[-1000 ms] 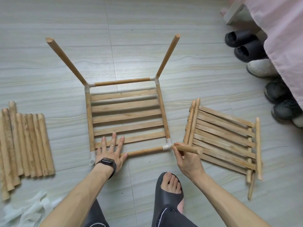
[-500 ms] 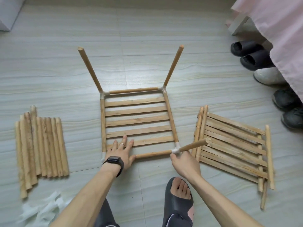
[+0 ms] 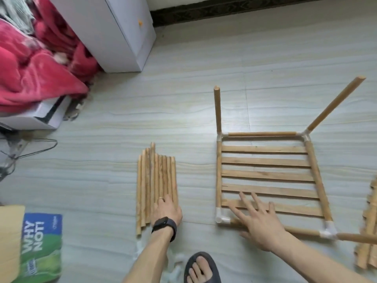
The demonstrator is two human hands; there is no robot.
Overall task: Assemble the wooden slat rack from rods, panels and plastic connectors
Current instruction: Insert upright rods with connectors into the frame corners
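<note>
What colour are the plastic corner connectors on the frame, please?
The connectors are white; head view.

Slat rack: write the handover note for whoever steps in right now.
Left hand: rests on the near end of the loose rod pile; grip unclear.
Right hand: open, fingers spread over the frame's near-left corner.
Done: slat panel framed by rods and four connectors; two leg rods stand at the far corners, a third rod sits in the near-right connector.
Left: near-left connector has no leg yet; probably a rod from the pile goes there. A spare panel lies at the right edge.
</note>
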